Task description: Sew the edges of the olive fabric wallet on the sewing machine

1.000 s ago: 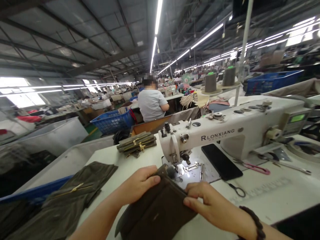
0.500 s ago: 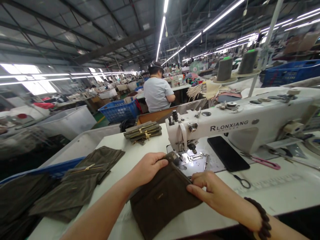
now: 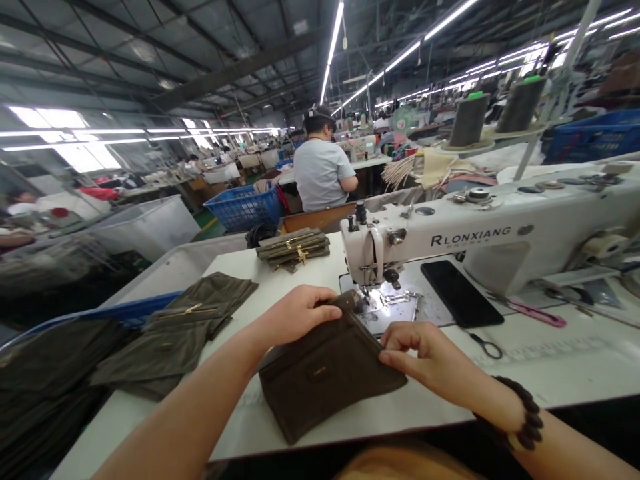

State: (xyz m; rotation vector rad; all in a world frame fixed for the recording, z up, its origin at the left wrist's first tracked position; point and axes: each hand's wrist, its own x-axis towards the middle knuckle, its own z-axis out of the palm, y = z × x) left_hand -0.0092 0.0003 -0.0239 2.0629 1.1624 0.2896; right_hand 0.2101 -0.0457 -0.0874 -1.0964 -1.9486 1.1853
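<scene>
1. Left hand (image 3: 295, 313): fingers curled shut over the far left corner of the brown fabric piece (image 3: 325, 377), holding it down on the table (image 3: 550, 380). The thumb is hidden under the palm.
2. Right hand (image 3: 425, 357): thumb and forefinger pinch the piece's right edge. Bead bracelet (image 3: 520, 410) on the wrist.
3. The piece lies flat at the middle of the table's near edge. Its far corner is at or under the presser foot (image 3: 373, 293) of the white sewing machine (image 3: 480, 237).
4. Piece vs grip: both hands grip the far end only, one on each side of the foot. The bulk of the piece trails toward the near edge, free of any fingers.
5. Risk: both sets of fingertips sit just beside the foot. If they ride in with the cloth, they could probably meet the needle.
6. Risk: with the near half loose, uneven pull between the two hands could swing the piece and take the seam off line.
7. Risk: the near corner lies close to the table's near edge. If it drags or snags there, the cloth could be tugged back.
8. Risk: snips (image 3: 483, 345) and a black phone (image 3: 460, 293) lie near the right hand on the right side. A wide wrist move could knock them.
9. Rest:
   - zipped stack (image 3: 294, 248) toward the far edge
   - olive pieces (image 3: 200, 313) at the left edge
   - blue basket (image 3: 245, 207) beyond the far edge
   - seated person (image 3: 323, 170) beyond the far edge, back turned
</scene>
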